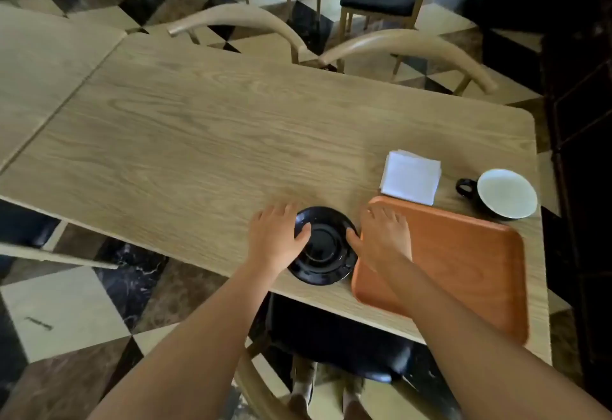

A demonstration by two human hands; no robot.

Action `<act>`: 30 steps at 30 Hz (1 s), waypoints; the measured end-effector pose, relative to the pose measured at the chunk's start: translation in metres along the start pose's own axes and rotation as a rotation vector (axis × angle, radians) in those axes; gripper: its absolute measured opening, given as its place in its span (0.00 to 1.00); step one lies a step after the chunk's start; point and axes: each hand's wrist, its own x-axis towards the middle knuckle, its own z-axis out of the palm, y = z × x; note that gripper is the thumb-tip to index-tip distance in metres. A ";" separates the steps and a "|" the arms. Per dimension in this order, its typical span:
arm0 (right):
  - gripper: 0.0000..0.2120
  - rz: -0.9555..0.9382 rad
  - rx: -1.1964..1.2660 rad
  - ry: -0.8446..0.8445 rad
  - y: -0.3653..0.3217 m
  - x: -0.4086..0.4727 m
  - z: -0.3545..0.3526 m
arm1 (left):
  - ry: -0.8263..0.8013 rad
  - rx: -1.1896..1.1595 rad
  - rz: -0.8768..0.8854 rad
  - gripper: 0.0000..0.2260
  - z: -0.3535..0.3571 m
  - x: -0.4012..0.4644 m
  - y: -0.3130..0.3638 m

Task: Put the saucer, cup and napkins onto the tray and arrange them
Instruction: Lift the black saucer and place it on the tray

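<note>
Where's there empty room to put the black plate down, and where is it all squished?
Most of the tray is bare; only the right hand lies over its left edge. The wide table stretch left of and beyond the saucer is bare too. It's squished at the far right corner, where the napkins and cup sit close behind the tray.

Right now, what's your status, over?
Left hand, right hand flank saucer, thumbs on rim. Saucer on table, beside tray. Napkins, cup off tray. Path clear.
</note>
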 end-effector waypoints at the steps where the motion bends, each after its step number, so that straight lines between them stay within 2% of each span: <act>1: 0.18 0.008 0.000 -0.018 -0.001 0.001 0.004 | -0.010 -0.003 -0.006 0.19 0.003 -0.001 -0.002; 4: 0.16 0.001 0.010 -0.026 -0.002 0.003 0.020 | 0.007 -0.026 -0.004 0.18 0.018 -0.006 -0.009; 10: 0.16 0.073 0.119 -0.091 -0.008 0.005 0.034 | -0.094 -0.051 -0.072 0.22 0.040 -0.022 -0.026; 14: 0.17 0.128 0.192 -0.099 -0.012 0.005 0.037 | -0.134 -0.079 -0.137 0.17 0.042 -0.025 -0.023; 17: 0.17 0.173 0.316 -0.137 -0.012 0.008 0.038 | -0.176 -0.320 -0.269 0.11 0.041 -0.023 -0.014; 20: 0.20 0.208 0.457 -0.131 -0.004 0.009 0.036 | -0.152 -0.548 -0.351 0.05 0.041 -0.020 -0.009; 26: 0.17 0.326 0.722 -0.015 0.040 0.003 0.023 | -0.162 -0.844 -0.428 0.14 0.031 0.001 0.009; 30: 0.21 0.430 0.804 0.080 0.076 -0.007 0.015 | -0.165 -0.878 -0.311 0.11 0.031 0.019 0.037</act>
